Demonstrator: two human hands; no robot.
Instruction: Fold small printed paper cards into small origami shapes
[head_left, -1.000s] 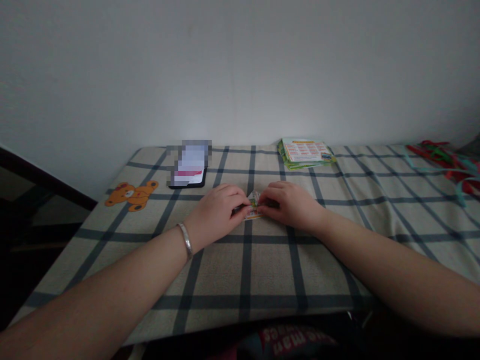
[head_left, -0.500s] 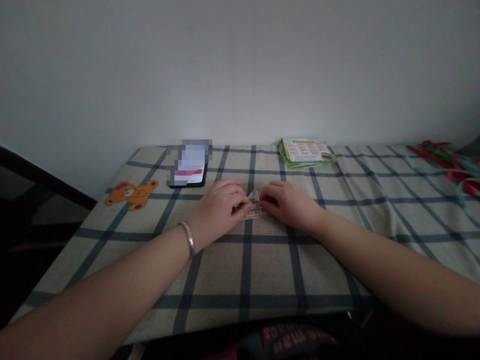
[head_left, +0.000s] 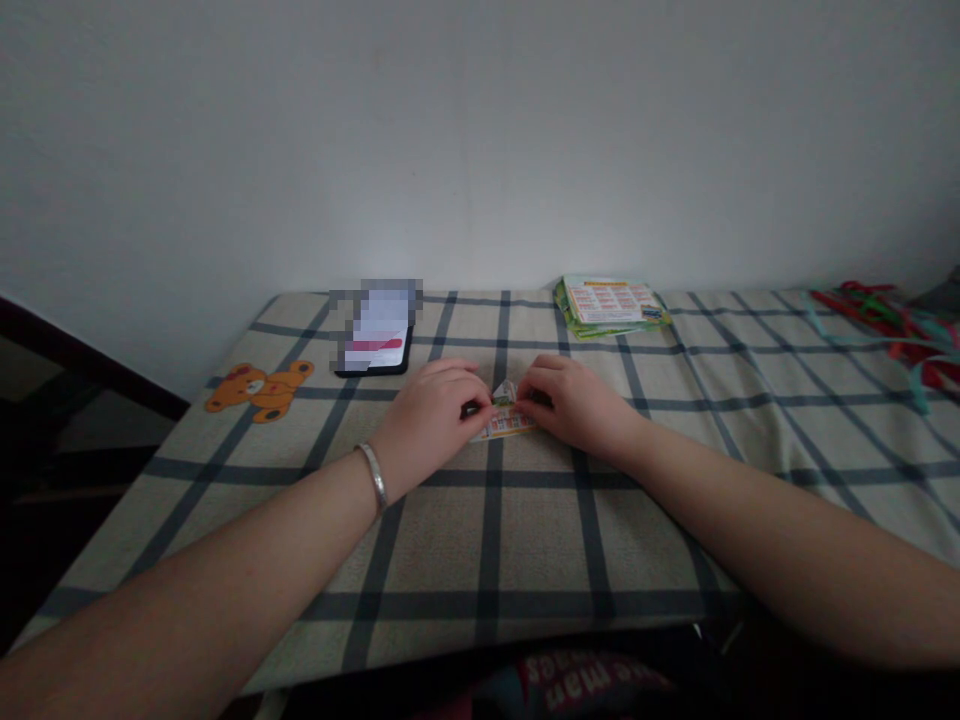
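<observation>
A small printed paper (head_left: 505, 418), partly folded with a corner raised, lies on the checked tablecloth (head_left: 525, 530) at the middle of the table. My left hand (head_left: 427, 420), with a silver bangle on its wrist, pinches the paper's left side with curled fingers. From the other side my right hand (head_left: 577, 405) pinches the paper's right side, fingers curled too. The fingertips of both hands almost meet over the fold. Most of the paper is hidden under the fingers.
A phone (head_left: 377, 335) with a lit screen lies behind my left hand. A stack of printed leaflets (head_left: 611, 305) sits near the wall. Coloured ribbons (head_left: 892, 320) lie at the far right. An orange bear print (head_left: 259, 388) marks the cloth's left side, where the table edge drops off.
The paper's top corner now stands up a little more between my fingertips. Both hands have shifted only slightly and stay pinched on it.
</observation>
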